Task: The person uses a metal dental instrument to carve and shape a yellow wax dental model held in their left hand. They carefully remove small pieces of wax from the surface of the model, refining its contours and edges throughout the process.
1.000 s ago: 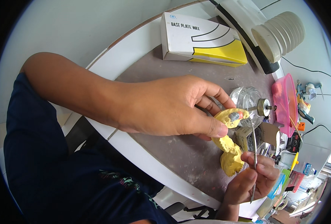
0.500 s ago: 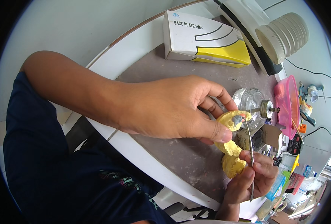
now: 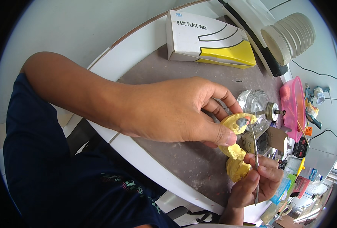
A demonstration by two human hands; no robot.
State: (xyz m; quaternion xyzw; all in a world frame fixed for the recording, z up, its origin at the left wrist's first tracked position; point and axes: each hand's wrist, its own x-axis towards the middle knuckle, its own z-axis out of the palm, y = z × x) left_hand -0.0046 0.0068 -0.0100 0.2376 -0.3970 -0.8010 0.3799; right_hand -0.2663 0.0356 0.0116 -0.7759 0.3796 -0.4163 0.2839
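The left hand point(image 3: 172, 108) reaches in from the left, back upward, forearm nearly level, its thumb and fingers closed around the upper part of a yellow cast point(image 3: 235, 151). The right hand point(image 3: 256, 184), rising from below, pinches a slim metal instrument point(image 3: 256, 152) between thumb and fingers. The instrument stands almost upright in view, its upper tip at the cast's grey patch point(image 3: 241, 122) (whether it touches, I cannot tell). The cast's long axis runs from the left fingertips down toward the right hand, curving slightly; it sits just beyond the left thumb, above the brown tabletop point(image 3: 176, 159). Beyond it stands a glass jar point(image 3: 252, 98); farther off, a white-and-yellow box point(image 3: 214, 40).
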